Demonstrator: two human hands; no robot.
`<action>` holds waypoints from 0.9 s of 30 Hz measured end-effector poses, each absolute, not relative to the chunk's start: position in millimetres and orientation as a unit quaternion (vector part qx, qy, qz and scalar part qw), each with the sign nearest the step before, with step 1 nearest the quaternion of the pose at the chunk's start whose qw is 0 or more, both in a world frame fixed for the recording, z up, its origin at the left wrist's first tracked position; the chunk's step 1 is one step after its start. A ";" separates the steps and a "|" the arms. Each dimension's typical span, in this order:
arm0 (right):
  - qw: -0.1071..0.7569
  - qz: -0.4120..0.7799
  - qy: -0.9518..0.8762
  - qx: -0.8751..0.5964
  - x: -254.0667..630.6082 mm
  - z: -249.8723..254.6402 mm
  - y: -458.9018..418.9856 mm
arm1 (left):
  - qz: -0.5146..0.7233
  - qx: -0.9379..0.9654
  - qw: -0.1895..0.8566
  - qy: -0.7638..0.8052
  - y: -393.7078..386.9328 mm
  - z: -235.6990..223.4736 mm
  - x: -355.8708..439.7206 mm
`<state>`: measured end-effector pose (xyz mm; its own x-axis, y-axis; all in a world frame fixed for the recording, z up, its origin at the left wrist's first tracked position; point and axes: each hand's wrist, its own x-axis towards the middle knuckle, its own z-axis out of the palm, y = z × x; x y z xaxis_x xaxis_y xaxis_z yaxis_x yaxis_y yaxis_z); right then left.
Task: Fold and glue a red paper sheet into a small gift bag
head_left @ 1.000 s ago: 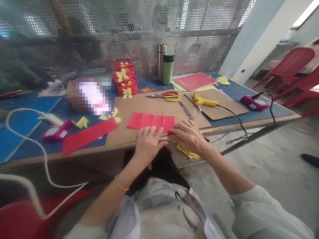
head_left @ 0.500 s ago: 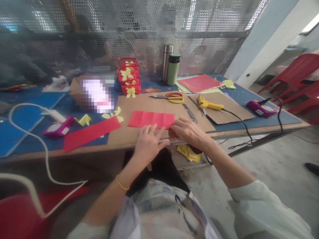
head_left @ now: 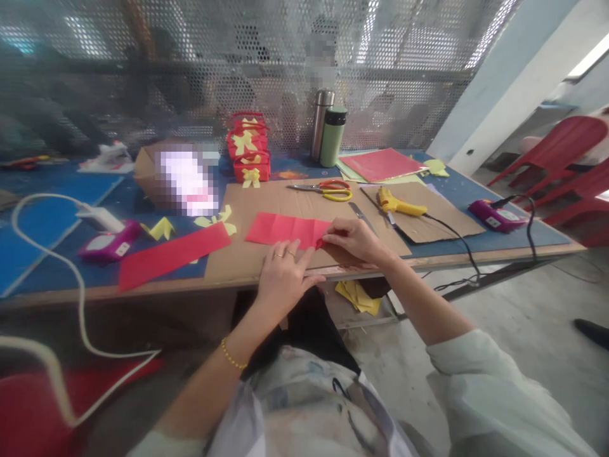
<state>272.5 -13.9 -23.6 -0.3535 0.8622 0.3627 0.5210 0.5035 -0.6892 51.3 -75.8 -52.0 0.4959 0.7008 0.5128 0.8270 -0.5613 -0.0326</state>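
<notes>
A creased strip of red paper (head_left: 280,228) lies on the cardboard sheet (head_left: 233,257) before me. My left hand (head_left: 285,270) rests at its near edge, fingers spread and pressing it down. The right corner of the strip is pinched between the thumb and fingertips of my right hand (head_left: 349,240), and that corner is bent up. A second, flat red paper strip (head_left: 174,257) lies to the left. Scissors (head_left: 323,189) with red and yellow handles sit beyond the paper, and a metal blade (head_left: 362,216) lies partly behind my right hand.
A yellow glue gun (head_left: 402,204) lies on cardboard at right, its cord running to a purple socket (head_left: 497,214). Several red boxes with yellow bows (head_left: 251,171), a green bottle (head_left: 333,136) and a steel flask (head_left: 321,120) stand at the back. A white cable (head_left: 80,298) hangs at left.
My right hand has lifted slightly and its fingers have closed on the strip's right corner, which now bends up. My left hand has stayed in place on the paper.
</notes>
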 end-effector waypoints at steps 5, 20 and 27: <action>0.342 0.232 -0.780 -0.470 261.3 -25.6 -0.6 | -0.234 -0.852 0.112 -0.455 -75.3 -49.4 51.5; 0.328 0.184 -0.783 -0.496 259.2 -31.6 -0.7 | -0.204 -0.865 0.121 -0.442 -80.0 -47.7 49.2; 0.323 0.198 -0.769 -0.515 256.9 -29.9 -1.5 | -0.201 -0.864 0.136 -0.441 -81.8 -45.1 51.0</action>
